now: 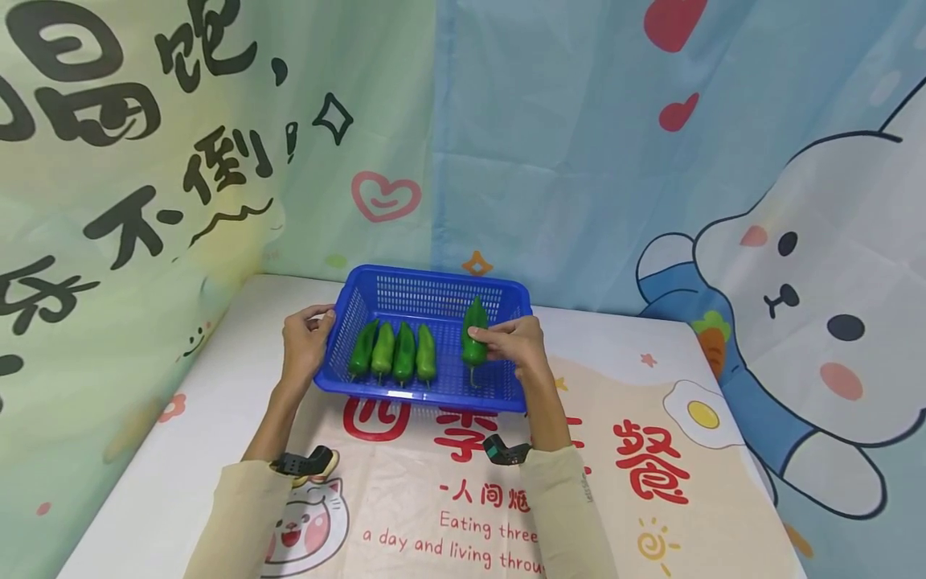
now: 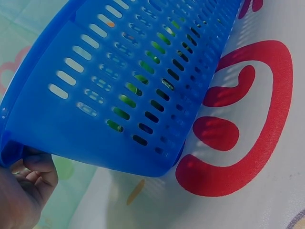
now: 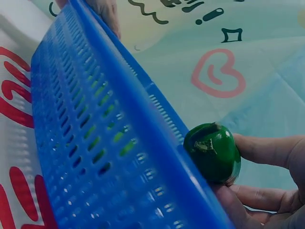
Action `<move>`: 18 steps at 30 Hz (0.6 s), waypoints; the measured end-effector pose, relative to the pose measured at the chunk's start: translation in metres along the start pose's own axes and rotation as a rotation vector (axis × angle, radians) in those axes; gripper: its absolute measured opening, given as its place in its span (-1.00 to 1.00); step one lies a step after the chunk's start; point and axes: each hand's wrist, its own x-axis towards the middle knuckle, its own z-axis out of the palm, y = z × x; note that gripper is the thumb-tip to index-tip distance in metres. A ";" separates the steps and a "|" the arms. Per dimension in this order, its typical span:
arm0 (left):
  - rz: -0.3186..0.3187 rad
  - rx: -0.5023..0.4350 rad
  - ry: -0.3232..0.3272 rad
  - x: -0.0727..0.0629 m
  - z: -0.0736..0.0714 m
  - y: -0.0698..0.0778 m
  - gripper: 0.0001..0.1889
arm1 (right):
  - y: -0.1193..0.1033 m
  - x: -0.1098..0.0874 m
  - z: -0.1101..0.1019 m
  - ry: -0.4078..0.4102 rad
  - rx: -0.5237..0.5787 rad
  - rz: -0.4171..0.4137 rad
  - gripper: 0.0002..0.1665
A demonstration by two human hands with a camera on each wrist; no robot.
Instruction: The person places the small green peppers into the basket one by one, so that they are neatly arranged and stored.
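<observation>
My left hand (image 1: 305, 342) grips the left rim of a blue plastic basket (image 1: 427, 396) with slotted walls. The left wrist view shows its fingers (image 2: 44, 174) bent under the rim, beside the basket's outer wall (image 2: 71, 143). With thumb and fingers my right hand (image 1: 519, 342) pinches a glossy green pepper (image 1: 473, 351) over the right part of the basket, stem toward me. In the right wrist view the stem end of this pepper (image 3: 217, 160) shows just past the rim. Several green peppers (image 1: 383, 351) lie side by side in the basket's left half.
Beneath the basket is a white table with a printed beige cloth (image 1: 405, 490) bearing red characters. A pale green and blue curtain (image 1: 564, 161) with cartoon prints hangs right behind it. Dark cameras are strapped to both wrists, next to beige sleeves (image 1: 567, 498).
</observation>
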 end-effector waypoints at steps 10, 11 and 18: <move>-0.001 -0.008 -0.008 0.001 0.002 -0.002 -0.67 | 0.001 0.007 0.013 -0.007 -0.042 0.038 -0.42; -0.002 -0.011 -0.009 0.001 0.001 -0.002 -0.67 | 0.001 0.007 0.015 -0.004 -0.046 0.040 -0.42; -0.002 -0.003 -0.002 0.000 0.000 -0.001 -0.67 | 0.003 0.007 0.026 0.005 -0.060 0.033 -0.47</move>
